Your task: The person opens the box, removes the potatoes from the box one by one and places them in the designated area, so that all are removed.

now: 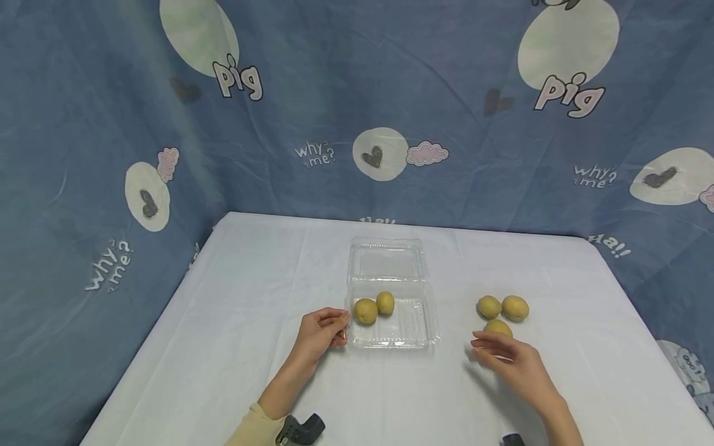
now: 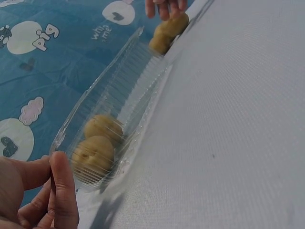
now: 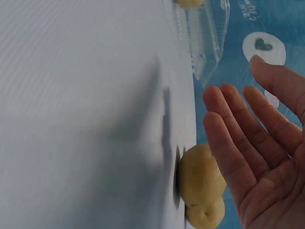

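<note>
On the white cloth-covered desk (image 1: 401, 396), the work in hand looks like moving fruit one piece at a time into a clear, rectangular, hinged plastic container (image 1: 409, 317), and the step appears to be the reach for another piece. The container lies about midway between the desk's left and right edges, its transparent ribbed lid (image 1: 387, 259) folded back flat toward the far edge. Two yellow, rounded, lemon-like fruits (image 1: 365, 311) sit side by side in the left half of its base. Three loose yellow fruits (image 1: 515, 308) lie in a small cluster between the container and the desk's right edge. The left hand (image 1: 320, 334) pinches the container's left rim between thumb and fingers, probably to steady it. The right hand (image 1: 513, 365) is just on the near side of the cluster, its thumb and fingers apart and nothing between them; whether a fingertip touches the nearest fruit (image 1: 498, 327) cannot be told. The next move seems to call for closing the fingers round that piece, lifting it clear of its neighbours and setting it into the base's bare right half.
</note>
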The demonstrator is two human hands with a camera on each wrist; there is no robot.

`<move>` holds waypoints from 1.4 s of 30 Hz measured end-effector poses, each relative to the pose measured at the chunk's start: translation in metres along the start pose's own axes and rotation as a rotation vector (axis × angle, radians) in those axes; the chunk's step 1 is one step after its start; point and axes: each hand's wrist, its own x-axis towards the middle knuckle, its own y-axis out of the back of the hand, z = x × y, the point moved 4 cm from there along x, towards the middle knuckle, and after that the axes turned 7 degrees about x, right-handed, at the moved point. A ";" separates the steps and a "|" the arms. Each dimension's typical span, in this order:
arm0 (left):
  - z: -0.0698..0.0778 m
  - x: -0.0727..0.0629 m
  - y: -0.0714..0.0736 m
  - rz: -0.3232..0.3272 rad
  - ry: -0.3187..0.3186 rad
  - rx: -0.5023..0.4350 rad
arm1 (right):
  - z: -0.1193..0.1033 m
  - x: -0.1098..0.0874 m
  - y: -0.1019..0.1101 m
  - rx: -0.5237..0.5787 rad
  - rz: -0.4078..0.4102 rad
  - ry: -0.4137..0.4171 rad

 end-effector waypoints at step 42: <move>0.001 -0.002 0.001 -0.028 -0.013 -0.011 | -0.023 0.041 -0.040 0.096 -0.082 0.079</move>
